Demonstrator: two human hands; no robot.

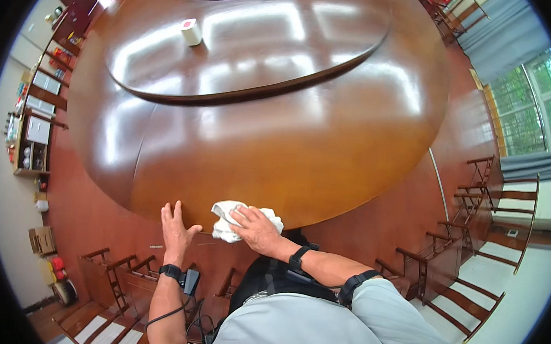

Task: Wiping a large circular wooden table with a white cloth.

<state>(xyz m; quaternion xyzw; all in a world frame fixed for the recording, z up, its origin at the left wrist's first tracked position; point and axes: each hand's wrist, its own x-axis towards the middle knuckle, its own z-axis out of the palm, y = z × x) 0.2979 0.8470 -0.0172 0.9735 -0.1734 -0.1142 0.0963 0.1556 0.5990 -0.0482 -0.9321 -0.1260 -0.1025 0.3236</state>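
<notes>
A round, polished wooden dining table fills the view before me. At its near edge my right hand grips a crumpled white cloth, which lies bunched under the palm and fingers against the tabletop. To the left of the cloth, my left hand rests at the table's rim with fingers and thumb spread and nothing in it. Further back sits a raised wooden turntable with a dark rim. On its left part stands a small white container with a red patch on top.
Wooden chairs stand behind me at lower left and along the right. By the left wall are a shelf unit and a cardboard box. Blue-grey curtains hang beside a window. A pale strip crosses the reddish floor.
</notes>
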